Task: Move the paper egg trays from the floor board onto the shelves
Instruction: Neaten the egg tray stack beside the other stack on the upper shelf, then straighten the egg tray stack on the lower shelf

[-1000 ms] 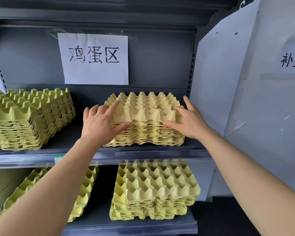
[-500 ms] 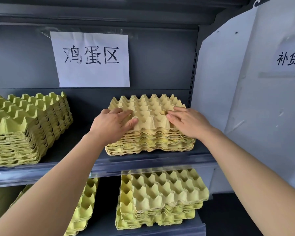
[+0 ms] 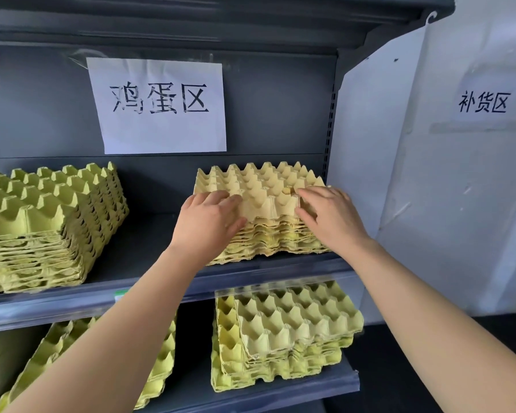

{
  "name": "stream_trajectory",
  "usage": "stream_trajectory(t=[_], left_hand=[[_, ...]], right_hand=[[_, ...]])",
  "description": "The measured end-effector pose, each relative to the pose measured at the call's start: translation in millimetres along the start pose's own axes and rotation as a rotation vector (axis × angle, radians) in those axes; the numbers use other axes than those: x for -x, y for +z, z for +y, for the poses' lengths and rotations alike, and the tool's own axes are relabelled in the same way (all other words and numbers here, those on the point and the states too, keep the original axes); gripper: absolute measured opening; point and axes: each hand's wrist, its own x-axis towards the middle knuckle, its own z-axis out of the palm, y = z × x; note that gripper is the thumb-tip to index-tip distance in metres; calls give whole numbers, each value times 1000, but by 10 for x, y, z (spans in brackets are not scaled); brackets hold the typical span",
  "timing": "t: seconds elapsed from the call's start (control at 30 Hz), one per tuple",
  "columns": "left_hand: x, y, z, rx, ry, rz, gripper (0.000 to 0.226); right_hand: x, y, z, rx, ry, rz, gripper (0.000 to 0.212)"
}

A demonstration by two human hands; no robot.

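A short stack of yellow paper egg trays sits at the right end of the upper grey shelf, close to the shelf's right upright. My left hand lies over the top tray's front-left corner, fingers on top and thumb against the front edge. My right hand covers the front-right corner the same way, fingers spread across the cups. Both hands grip the top tray, which rests on the stack. The floor board is out of view.
A taller tray stack stands at the upper shelf's left. Two more stacks fill the lower shelf. A paper sign hangs on the back panel. A white wall bounds the right side.
My hands moved from the sides of the stack up onto the top tray's front corners. The stack now sits slightly further right on the shelf.
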Motion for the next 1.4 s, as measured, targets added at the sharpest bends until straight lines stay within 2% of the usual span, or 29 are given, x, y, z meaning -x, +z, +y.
stream_trajectory(t=[0.07, 0.27, 0.43, 0.57, 0.67, 0.77, 0.87, 1.07, 1.23, 1.4], left_hand=[[105, 30, 21, -31, 24, 40, 51], [193, 40, 96, -73, 5, -30, 62], [432, -198, 182, -41, -41, -25, 48], [1042, -338, 140, -4, -67, 25, 30], [1625, -349, 16, 8, -120, 14, 29], [2237, -247, -223, -14, -195, -71, 27], [2747, -104, -587, -30, -315, -232, 30], [3251, 119, -1524, -35, -446, -411, 42], [3354, 462, -2277, -75, -441, -520, 57], [3313, 796, -2725, -120, -332, -637, 66]], right_hand=[[57, -3, -70, -15, -27, 19, 43], [168, 23, -193, -11, -33, 16, 46], [337, -48, -377, -105, -48, 28, 41], [696, -40, -707, -193, -109, -32, 37], [993, 90, -1027, -249, -156, -93, 35], [1275, 348, -1405, -312, -189, -171, 34], [1479, 727, -1806, -338, -219, -277, 34], [1522, 1523, -2572, -328, -186, -462, 38], [1393, 2152, -2938, -195, -112, -592, 52], [1312, 2561, -3042, -125, -39, -683, 59]])
